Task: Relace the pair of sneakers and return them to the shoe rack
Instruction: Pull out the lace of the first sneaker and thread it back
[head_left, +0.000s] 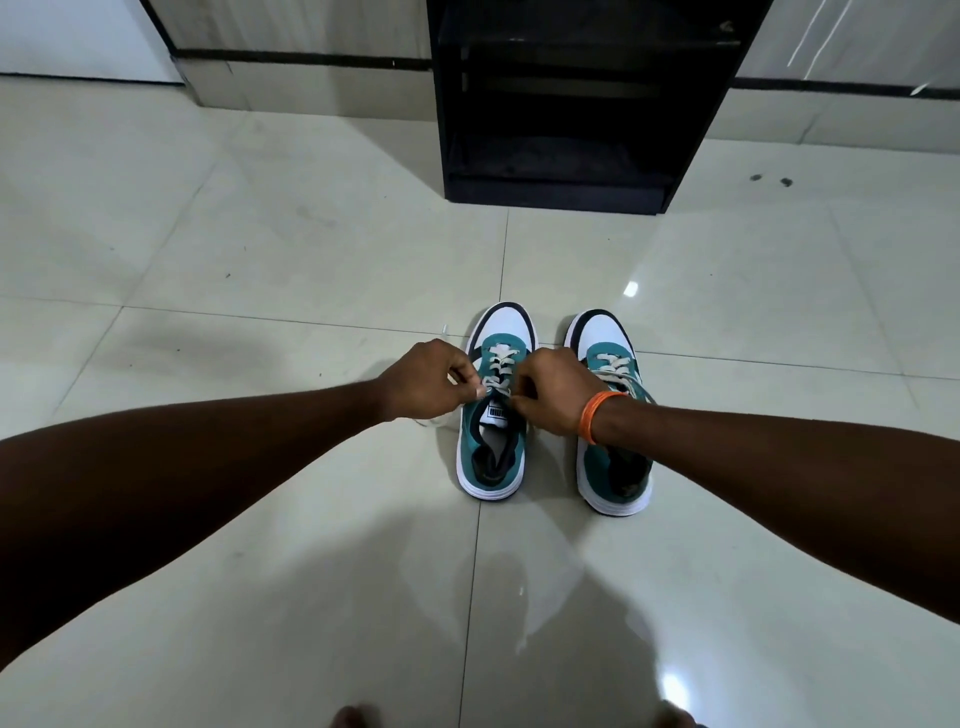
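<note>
Two teal, white and black sneakers stand side by side on the tiled floor, toes pointing away from me. Over the left sneaker (493, 441) both hands work the white lace (500, 364). My left hand (428, 379) pinches one lace end at the shoe's left side. My right hand (553, 392), with an orange band on its wrist, pinches the other end at the right side. The right sneaker (610, 467) is laced and partly hidden behind my right wrist. A loose stretch of lace trails on the floor under my left hand.
A black shoe rack (561, 192) with dark open shelves stands on the floor straight ahead of the sneakers. Glossy pale tiles (260, 249) spread all around. A wall with a dark skirting strip runs behind the rack. My toes show at the bottom edge.
</note>
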